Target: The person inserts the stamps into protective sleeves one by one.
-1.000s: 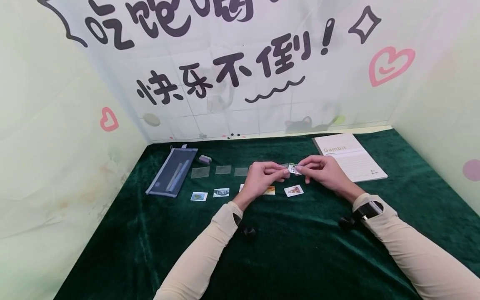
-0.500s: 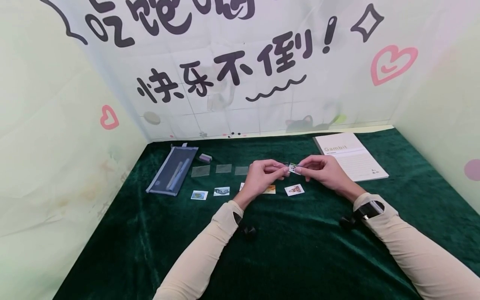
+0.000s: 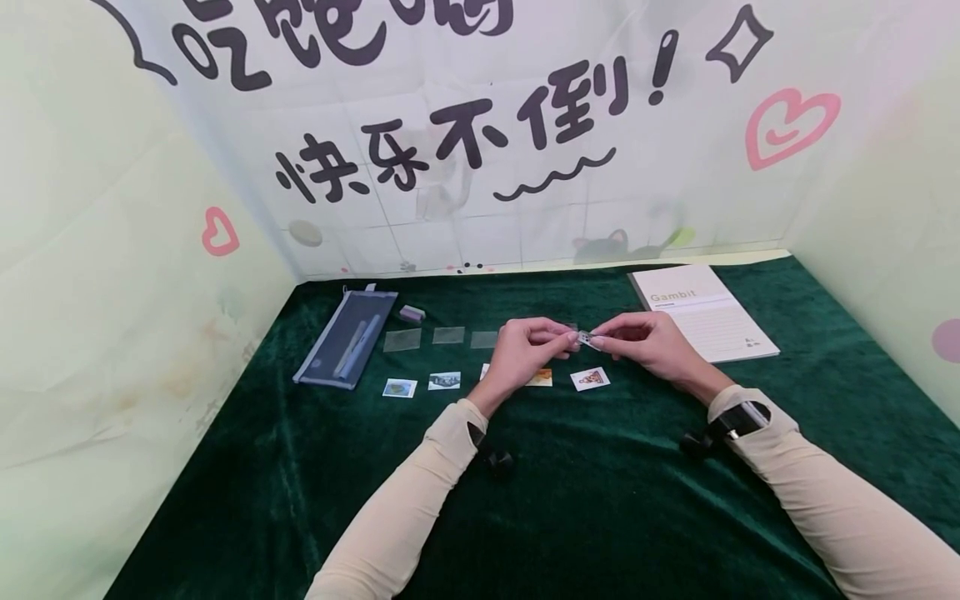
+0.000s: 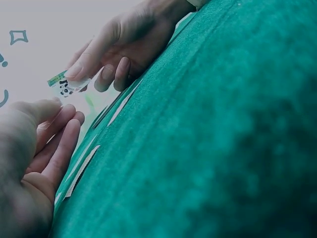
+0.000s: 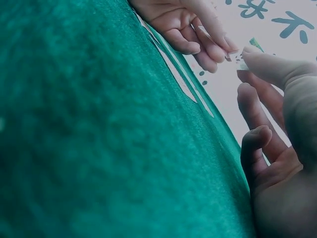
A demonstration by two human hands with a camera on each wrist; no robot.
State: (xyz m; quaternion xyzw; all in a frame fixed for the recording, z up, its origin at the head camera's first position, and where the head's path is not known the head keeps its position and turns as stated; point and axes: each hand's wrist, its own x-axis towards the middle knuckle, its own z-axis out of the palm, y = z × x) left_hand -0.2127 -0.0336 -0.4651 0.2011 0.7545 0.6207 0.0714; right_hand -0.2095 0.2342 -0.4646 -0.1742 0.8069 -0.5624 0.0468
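A small stamp-like card with a panda picture (image 3: pixel 587 338) is held up between both hands, tilted and partly covered by fingers. My left hand (image 3: pixel 531 350) pinches at its left edge with thumb and fingertips. My right hand (image 3: pixel 651 343) grips the opposite end between thumb and forefinger, its other fingers loosely bent in the right wrist view. The panda print (image 4: pixel 64 88) and a green strip on the card show in the left wrist view. Below the hands lie picture cards, among them a reddish one (image 3: pixel 590 379) and an orange one (image 3: pixel 540 378) partly behind the left wrist.
Two more picture cards (image 3: pixel 444 381) lie on the left of the row. Behind them are several clear sleeves (image 3: pixel 402 339). A mesh zip pouch (image 3: pixel 345 340) with pens, a purple eraser (image 3: pixel 412 313) and a notebook (image 3: pixel 705 312) rest on the green cloth (image 3: pixel 585 517).
The panda card has tilted, so less of its face shows in the head view. Both hands stay nearly in place, and the head view has shifted slightly.
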